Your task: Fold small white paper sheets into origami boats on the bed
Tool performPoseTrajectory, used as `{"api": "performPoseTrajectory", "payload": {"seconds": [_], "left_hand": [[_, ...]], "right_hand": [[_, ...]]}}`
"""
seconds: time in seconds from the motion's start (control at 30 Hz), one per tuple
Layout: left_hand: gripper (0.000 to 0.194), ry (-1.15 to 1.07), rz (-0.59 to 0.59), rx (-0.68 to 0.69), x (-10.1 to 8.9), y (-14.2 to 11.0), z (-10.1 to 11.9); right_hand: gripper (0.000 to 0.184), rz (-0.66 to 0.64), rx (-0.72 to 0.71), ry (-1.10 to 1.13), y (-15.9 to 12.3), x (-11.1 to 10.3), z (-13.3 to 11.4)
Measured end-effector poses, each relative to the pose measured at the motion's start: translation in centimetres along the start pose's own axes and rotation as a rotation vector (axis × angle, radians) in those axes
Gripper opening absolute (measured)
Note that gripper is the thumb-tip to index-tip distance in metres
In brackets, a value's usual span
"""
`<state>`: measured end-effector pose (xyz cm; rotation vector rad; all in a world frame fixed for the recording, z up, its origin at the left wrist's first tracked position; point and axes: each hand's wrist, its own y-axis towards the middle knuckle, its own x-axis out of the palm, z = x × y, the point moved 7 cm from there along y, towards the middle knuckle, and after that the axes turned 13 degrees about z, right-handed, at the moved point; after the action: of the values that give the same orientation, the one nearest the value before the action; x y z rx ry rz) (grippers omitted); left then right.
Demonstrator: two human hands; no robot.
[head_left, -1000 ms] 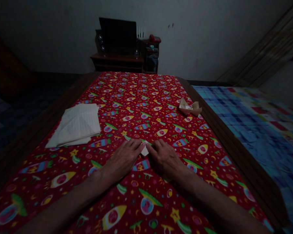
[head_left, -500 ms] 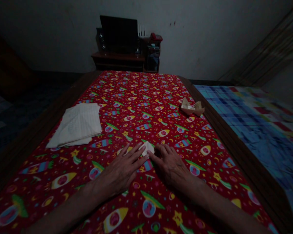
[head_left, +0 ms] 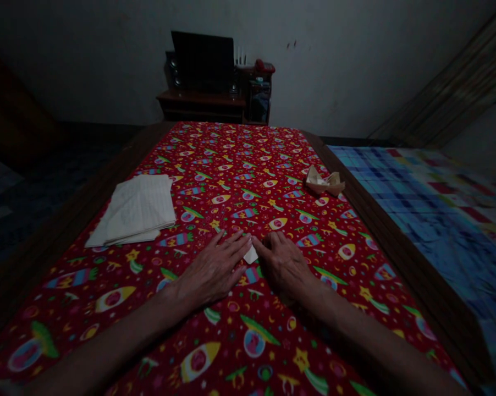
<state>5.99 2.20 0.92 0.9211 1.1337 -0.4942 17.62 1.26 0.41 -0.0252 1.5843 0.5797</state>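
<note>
A small folded piece of white paper (head_left: 251, 255) lies on the red patterned cloth, mostly covered by my fingers. My left hand (head_left: 215, 267) rests flat over its left side, fingers stretched out and fingertips at its upper edge. Against the right side is my right hand (head_left: 287, 263), its fingers curled under and its thumb at the paper's top edge. How much of the paper sits inside the right fingers is hidden.
Stacked sheets of paper (head_left: 138, 209) lie to the left. A folded brown paper shape (head_left: 325, 182) stands at the right, near the wooden border (head_left: 380, 225). Beyond the table's far end are a dark monitor (head_left: 202, 58) and a red telephone (head_left: 264, 67).
Both hands have shifted slightly on the paper, the fingertips moving up to its top edge. Less of the paper's upper part shows, and its lower corner is now exposed.
</note>
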Motion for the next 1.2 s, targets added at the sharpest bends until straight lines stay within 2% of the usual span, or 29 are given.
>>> {"api": "performPoseTrajectory", "payload": {"seconds": [0.17,0.37,0.5,0.6,0.67,0.8,1.0,1.1,1.2], "left_hand": [[0.047,-0.031,-0.013,0.066,-0.6,-1.9,0.6],[0.046,-0.035,-0.034,0.05,-1.1,-3.1,0.7],[0.034,-0.168,0.032,0.004,-1.4,-1.6,-0.1],[0.026,-0.309,0.149,-0.103,-1.2,0.3,-1.4],[0.024,-0.312,0.222,-0.15,-0.8,1.3,-2.0],[0.024,-0.204,0.18,-0.169,0.3,1.9,-1.9],[0.02,-0.099,0.116,-0.2,0.2,2.0,-2.2],[0.022,-0.226,0.09,-0.261,0.5,2.6,-2.9],[0.025,-0.441,0.113,-0.373,0.7,3.1,-3.6]], "right_hand": [[0.052,0.023,-0.095,0.023,-1.8,-1.3,-1.0],[0.051,0.033,-0.124,0.053,-2.9,-1.7,-1.2],[0.04,0.091,-0.077,0.171,-2.0,-1.9,-0.4],[0.022,0.109,0.005,0.337,-0.8,-1.9,0.4],[0.017,0.114,0.051,0.393,-0.3,-1.7,0.7],[0.019,0.146,0.089,0.385,0.1,-1.2,0.9],[0.017,0.212,0.168,0.425,0.1,-0.7,1.4],[0.019,0.251,0.211,0.51,0.3,-0.6,1.9],[0.015,0.217,0.275,0.605,0.5,0.1,2.5]]}}
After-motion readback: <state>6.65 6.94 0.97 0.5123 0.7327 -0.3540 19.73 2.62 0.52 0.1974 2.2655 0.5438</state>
